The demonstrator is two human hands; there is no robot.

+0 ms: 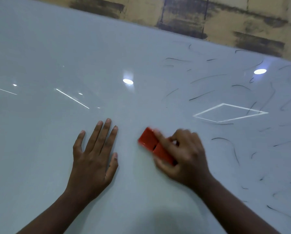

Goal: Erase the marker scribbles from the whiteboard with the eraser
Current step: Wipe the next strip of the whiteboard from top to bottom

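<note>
Right hand [182, 154]: fingers curled over the top and sides of the eraser [154, 146], index finger laid along its upper face, thumb tucked against its near side; the grip is blurred, so the exact finger placement cannot be told.

Eraser: red, block-shaped, a seam across its middle, lying flat on the whiteboard [57, 56] with its long axis running diagonally up and to the left. It sits near the centre of the view, just right of the left hand and apart from it.

Left hand [95, 154]: fingers straight and held close together, thumb spread to the right, palm flat on the board, holding nothing.

Marker scribbles [225, 144]: thin dark curved strokes scattered over the right part of the board, from the upper edge down to the lower right corner of the view, all to the right of the eraser. The board surface under and left of both hands shows no strokes.

Whiteboard: glossy pale grey, carrying bright round and linear light reflections [128, 81], among them a diamond-shaped outline at right.

Floor [225, 16]: tan and dark mottled surface past the board's far edge.
</note>
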